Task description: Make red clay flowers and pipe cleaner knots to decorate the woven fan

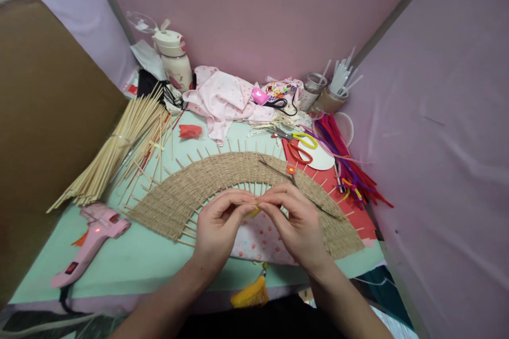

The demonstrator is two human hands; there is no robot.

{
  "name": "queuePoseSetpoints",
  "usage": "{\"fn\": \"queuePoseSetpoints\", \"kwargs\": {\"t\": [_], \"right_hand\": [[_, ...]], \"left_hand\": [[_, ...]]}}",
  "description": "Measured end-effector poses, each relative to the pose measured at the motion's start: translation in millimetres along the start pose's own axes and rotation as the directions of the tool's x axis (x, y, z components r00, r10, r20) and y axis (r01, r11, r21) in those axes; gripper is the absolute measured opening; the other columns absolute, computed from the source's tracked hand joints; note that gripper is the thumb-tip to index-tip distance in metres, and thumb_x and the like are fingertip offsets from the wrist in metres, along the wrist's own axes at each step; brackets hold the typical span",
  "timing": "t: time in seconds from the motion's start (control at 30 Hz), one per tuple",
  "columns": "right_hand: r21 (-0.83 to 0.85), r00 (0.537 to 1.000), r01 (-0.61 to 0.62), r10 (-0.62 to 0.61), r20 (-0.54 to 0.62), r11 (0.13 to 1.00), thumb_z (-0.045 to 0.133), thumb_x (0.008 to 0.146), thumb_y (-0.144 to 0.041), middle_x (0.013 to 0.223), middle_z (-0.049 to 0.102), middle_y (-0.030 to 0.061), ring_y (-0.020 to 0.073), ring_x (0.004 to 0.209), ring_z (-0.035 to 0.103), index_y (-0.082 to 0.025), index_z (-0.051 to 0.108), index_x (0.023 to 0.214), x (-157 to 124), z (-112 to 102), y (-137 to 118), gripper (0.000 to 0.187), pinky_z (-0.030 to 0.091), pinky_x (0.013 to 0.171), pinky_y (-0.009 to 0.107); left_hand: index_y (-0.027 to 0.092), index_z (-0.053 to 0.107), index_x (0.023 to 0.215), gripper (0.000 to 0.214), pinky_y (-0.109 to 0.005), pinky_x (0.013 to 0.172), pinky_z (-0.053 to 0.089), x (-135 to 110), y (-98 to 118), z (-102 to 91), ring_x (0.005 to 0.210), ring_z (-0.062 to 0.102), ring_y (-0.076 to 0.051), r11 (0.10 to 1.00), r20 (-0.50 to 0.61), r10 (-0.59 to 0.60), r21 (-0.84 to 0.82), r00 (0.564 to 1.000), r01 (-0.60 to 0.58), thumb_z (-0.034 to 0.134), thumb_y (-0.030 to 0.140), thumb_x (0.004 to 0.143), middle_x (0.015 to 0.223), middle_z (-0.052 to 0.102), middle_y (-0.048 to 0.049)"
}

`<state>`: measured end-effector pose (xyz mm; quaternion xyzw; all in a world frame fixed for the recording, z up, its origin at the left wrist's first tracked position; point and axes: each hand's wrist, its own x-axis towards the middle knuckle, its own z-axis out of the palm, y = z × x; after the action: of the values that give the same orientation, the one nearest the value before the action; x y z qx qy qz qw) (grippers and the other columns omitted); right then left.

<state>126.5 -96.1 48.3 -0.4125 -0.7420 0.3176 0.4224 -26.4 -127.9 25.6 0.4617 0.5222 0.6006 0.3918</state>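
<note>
My left hand point(220, 222) and my right hand point(292, 217) meet fingertip to fingertip, both pinched on a small yellow piece point(253, 212) that is mostly hidden by the fingers. Below them lies a woven fan point(230, 167) with thin sticks poking out along its curve. White cloth with pink dots point(260, 238) covers its lower middle. A yellow tassel point(252, 292) hangs at the table's front edge beneath the cloth. To the right, a dark twig point(278, 170) with a small red flower point(290, 169) rests on the weave.
A pink glue gun point(93, 243) with a lit light lies at left, beside a bundle of wooden sticks point(119, 140). Scissors point(300, 140), pipe cleaners point(342, 151) and red sheet point(358, 209) are at right. A bottle point(175, 61), cloth point(222, 95) and cups line the back.
</note>
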Motion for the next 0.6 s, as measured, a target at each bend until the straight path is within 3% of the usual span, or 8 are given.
{"fn": "queuePoseSetpoints", "kwargs": {"t": [0.13,0.33,0.6], "right_hand": [[-0.002,1.000,-0.024,0.024,0.000,1.000,0.063,0.088,-0.017,0.083,0.066,0.0023,0.0152,0.080,0.063,-0.022,0.070,0.086,0.7,-2.0,1.3,0.009,0.051,0.070,0.029],[0.092,0.999,-0.032,0.029,0.030,0.995,0.067,0.084,-0.015,0.083,0.067,0.0015,0.0146,0.081,0.064,-0.023,0.071,0.087,2.3,2.8,4.2,0.009,0.053,0.071,0.029],[0.075,1.000,0.028,-0.028,0.011,0.997,0.066,0.085,-0.014,0.080,0.066,0.0015,0.0141,0.077,0.063,-0.021,0.069,0.085,0.9,5.6,2.4,0.008,0.051,0.068,0.028]], "left_hand": [[0.022,0.072,0.082,0.007,-0.020,0.081,0.055,-0.3,0.0,-6.3,0.089,0.069,-0.013,1.000,0.032,-0.031,0.005,0.999,0.031,0.068,0.016,0.081,0.089,0.075,0.0002],[0.022,0.072,0.081,0.011,-0.020,0.080,0.056,3.1,1.3,-9.3,0.085,0.070,-0.012,0.993,0.067,0.068,0.090,0.995,-0.074,0.067,0.012,0.081,0.086,0.075,0.0004],[0.021,0.069,0.075,0.015,-0.019,0.077,0.056,3.9,2.1,-6.3,0.079,0.070,-0.011,0.969,0.068,0.177,0.162,0.982,-0.186,0.065,0.008,0.081,0.077,0.075,0.0024]]}}
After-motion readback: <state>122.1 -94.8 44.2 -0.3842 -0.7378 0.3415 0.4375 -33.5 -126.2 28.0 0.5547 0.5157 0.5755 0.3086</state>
